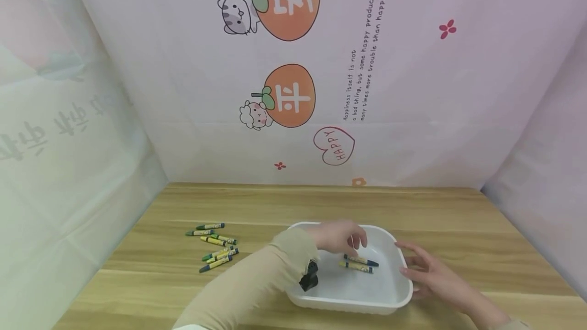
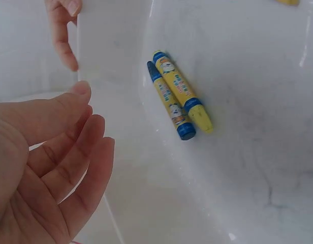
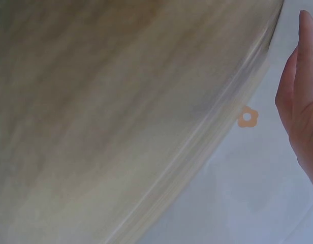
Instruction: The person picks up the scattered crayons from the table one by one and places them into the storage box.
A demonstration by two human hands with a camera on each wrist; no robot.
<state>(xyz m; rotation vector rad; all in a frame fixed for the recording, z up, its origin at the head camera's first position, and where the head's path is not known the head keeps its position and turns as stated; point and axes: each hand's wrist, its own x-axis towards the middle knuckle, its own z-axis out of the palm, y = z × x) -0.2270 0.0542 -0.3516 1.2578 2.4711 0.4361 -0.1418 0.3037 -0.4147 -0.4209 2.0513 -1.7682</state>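
Note:
Inside the white tray (image 1: pixel 339 305), two crayons lie side by side: a dark blue crayon (image 2: pixel 171 104) and a yellow crayon (image 2: pixel 181 86). My left hand (image 1: pixel 337 237) hovers over the tray, just beyond the crayons. Its fingers are loosely bent, and the left wrist view shows nothing between them. At the tray's right side is my right hand (image 1: pixel 431 274), its fingers touching the rim and outer wall. The right wrist view catches part of this hand (image 3: pixel 304 96) with extended fingers.
Several green, yellow and blue crayons (image 1: pixel 219 241) lie loosely grouped on the wooden table (image 1: pixel 151 269), left of the tray. A printed white cloth (image 1: pixel 403 141) rises behind the table. The black wrist camera (image 1: pixel 309 276) hangs under my left sleeve, over the tray's left side.

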